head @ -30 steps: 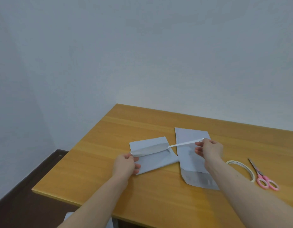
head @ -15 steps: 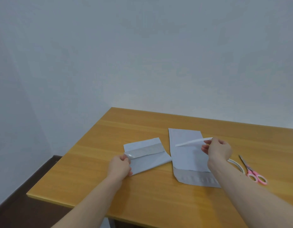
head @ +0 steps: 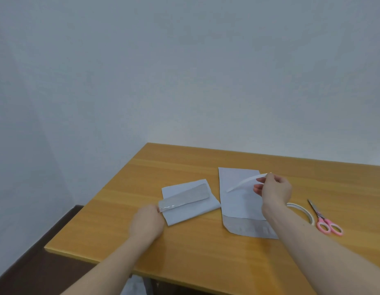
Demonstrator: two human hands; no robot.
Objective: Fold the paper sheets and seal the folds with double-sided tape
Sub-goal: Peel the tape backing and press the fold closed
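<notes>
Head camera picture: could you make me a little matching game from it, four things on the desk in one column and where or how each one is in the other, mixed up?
Things
1. white strip
2. scissors
3. tape roll
4. folded sheet

States
A. lies flat beside the pink-handled tool, partly behind the right forearm
B. pinched in the right hand, lifted off the paper
C. farthest right, pink handles toward the camera
D. held at its left end by the left hand, shiny band across its flap

Pairs: 1-B, 2-C, 3-A, 4-D
</notes>
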